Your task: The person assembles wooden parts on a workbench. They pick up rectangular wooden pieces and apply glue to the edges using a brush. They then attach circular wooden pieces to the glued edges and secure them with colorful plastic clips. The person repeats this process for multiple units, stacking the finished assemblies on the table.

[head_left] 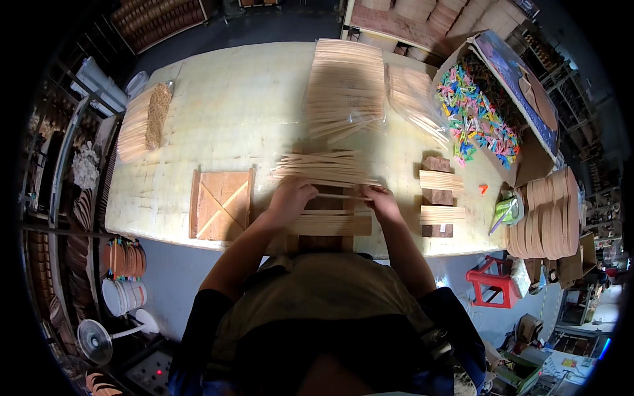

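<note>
A thin, pale wooden strip (343,196) is pinched at its two ends, the left hand (290,196) closed on one end and the right hand (380,198) on the other; it is held level over a flat slatted wooden frame (328,226) at the near edge of the worktop (231,112). Just beyond the hands a loose fan of similar strips (327,168) is spread. Farther back, a larger bundle of strips (345,89) lies on clear plastic. An open cardboard box (522,86) at the right is filled with small multicoloured clips (475,115).
</note>
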The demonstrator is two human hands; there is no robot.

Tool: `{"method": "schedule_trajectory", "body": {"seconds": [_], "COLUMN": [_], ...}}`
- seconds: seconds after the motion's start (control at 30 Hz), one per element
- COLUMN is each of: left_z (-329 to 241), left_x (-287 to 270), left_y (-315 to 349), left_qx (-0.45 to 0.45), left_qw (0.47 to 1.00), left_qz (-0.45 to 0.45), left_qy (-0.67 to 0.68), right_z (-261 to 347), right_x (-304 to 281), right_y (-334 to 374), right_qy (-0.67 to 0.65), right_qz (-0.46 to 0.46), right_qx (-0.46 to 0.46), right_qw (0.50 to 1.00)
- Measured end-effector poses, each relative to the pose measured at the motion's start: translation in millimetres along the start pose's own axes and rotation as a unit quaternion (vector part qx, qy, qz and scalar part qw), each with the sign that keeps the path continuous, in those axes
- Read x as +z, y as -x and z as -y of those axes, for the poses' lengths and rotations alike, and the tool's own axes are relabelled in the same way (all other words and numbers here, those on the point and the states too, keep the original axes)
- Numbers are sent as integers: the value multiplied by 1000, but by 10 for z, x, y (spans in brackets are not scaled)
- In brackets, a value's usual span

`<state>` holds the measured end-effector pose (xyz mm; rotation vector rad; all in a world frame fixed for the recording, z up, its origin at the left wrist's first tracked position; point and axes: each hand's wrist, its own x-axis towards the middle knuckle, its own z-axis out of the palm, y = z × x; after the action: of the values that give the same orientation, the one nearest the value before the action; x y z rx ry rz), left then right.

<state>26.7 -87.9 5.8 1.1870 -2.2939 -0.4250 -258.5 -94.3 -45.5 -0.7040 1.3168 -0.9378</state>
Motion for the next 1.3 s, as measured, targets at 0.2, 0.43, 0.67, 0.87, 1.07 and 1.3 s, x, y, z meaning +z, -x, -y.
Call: {"method": "schedule_trajectory", "body": {"seconds": [0.2, 0.43, 0.67, 0.87, 1.07, 1.3], "left_z": [-7, -347, -485, -503, -402, -86], "left_x": [52, -175, -13, -5, -88, 49], "left_y": [64, 177, 447, 470, 153, 156], "left_qx": [-6, 43, -2, 13, 4, 19], "left_qw": [999, 998, 995, 997, 996, 1000], "left_qz": [-46, 13, 96, 65, -84, -14], "left_qy": [12, 36, 24, 46, -20, 5], "right_z": [181, 175, 27, 180, 62, 154], "right_x": [23, -141, -148, 11, -51, 29], "right_y": [228, 525, 556, 669, 469, 326], "right_qy": [4, 133, 109, 61, 12, 10], "right_qz": [24, 85, 96, 45, 29, 25], "right_qx": [56, 105, 69, 88, 51, 66], "right_qw": [998, 982, 987, 993, 998, 997]}}
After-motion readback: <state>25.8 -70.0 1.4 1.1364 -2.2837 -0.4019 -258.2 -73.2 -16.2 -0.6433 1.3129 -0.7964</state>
